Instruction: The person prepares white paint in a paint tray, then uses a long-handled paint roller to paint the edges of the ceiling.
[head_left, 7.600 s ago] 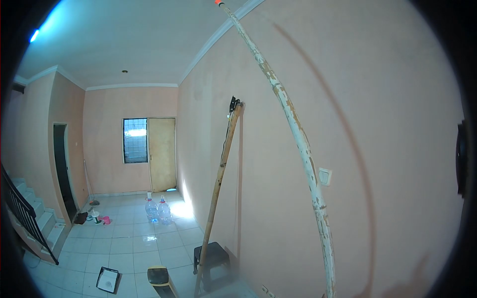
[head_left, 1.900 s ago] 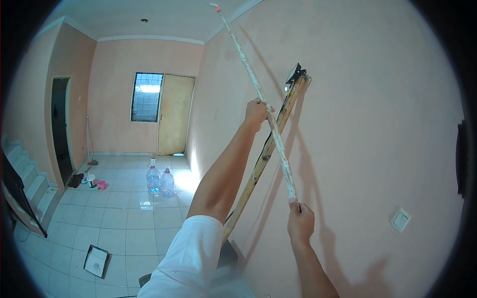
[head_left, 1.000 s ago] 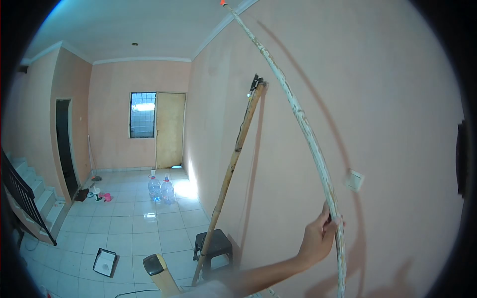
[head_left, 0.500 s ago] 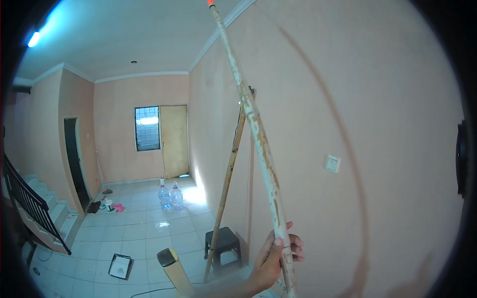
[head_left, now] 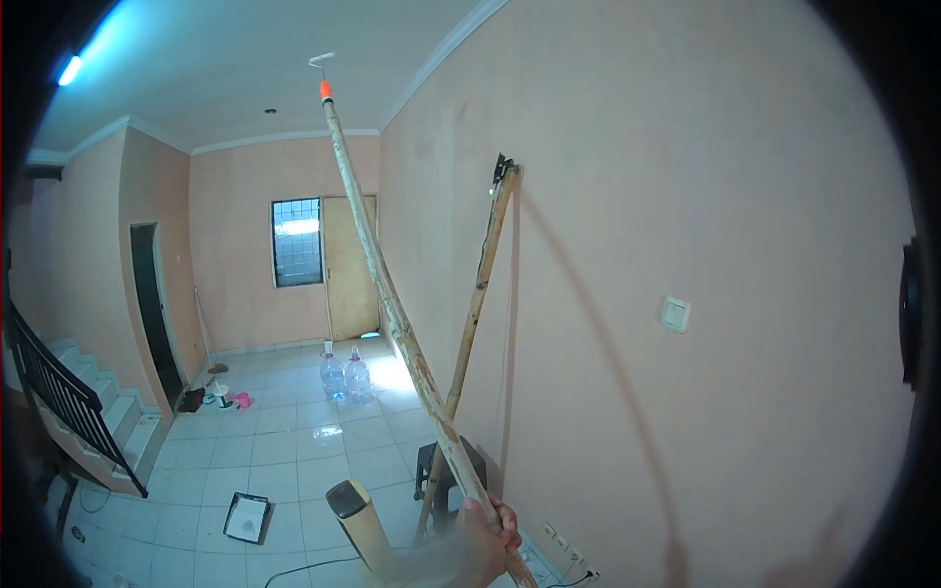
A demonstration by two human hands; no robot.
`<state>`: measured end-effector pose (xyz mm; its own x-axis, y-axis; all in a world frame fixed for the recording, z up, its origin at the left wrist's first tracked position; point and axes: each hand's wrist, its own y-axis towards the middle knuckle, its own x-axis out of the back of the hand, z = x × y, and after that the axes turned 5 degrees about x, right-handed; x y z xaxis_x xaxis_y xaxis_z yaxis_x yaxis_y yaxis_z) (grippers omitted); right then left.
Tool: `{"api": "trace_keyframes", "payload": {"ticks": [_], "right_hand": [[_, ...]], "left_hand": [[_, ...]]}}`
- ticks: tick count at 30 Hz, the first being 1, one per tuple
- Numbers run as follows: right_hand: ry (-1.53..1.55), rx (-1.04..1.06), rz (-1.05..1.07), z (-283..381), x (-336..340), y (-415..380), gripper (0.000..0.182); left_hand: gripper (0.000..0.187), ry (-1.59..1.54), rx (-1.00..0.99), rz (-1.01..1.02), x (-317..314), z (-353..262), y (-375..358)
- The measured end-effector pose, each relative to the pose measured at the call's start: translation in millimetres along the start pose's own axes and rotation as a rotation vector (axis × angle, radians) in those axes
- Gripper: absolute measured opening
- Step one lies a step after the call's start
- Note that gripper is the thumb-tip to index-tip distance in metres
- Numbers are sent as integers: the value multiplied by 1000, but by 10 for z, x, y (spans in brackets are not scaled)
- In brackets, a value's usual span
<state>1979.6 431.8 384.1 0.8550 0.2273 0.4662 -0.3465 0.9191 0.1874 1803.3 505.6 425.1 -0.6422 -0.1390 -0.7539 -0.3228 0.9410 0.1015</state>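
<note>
My left hand (head_left: 480, 541) is wrapped round the lower part of a long paint-spattered pole (head_left: 397, 318), fingers curling past its right side. The pole slants up and to the left. At its top end sits a paint roller (head_left: 325, 90) with an orange handle and a thin white upper part, seen against the ceiling. Just left of my hand stands a cream post with a dark cap (head_left: 351, 502), partly hidden by my blurred forearm. My right hand is out of view.
A bamboo stick (head_left: 475, 304) with a black clamp-like top leans by the right wall, near a dark stool (head_left: 470, 463). A paint tray (head_left: 247, 517) lies on the tiled floor. Farther back stand two water bottles (head_left: 333, 377). Stairs (head_left: 103, 407) rise at left; a switch (head_left: 674, 314) is on the wall.
The pole's top has swung left and down in view, bringing the whole roller into sight. My left hand has moved left and lower, still gripping the pole. The view has shifted slightly.
</note>
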Motion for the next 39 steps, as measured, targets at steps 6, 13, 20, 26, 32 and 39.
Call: {"api": "trace_keyframes", "payload": {"ticks": [6,13,20,26,32,39], "right_hand": [[63,-27,176,736,-619,338,28],[191,19,390,1124,-1298,370,29],[225,58,454,997,-1971,299,28],[274,-170,525,1143,-2174,322,22],[450,-327,671,1126,-2253,507,19],[432,-364,761,1030,-2358,578,17]], "left_hand": [[52,-51,-16,46,524,-373,-289],[50,624,-468,-166,1182,-1459,-422],[44,796,-1154,273,1125,-3175,-1322],[23,469,-715,609,1132,-3465,-1757],[15,318,-584,382,1155,-3288,-2039],[11,305,-559,141,1084,-3240,-2207]]}}
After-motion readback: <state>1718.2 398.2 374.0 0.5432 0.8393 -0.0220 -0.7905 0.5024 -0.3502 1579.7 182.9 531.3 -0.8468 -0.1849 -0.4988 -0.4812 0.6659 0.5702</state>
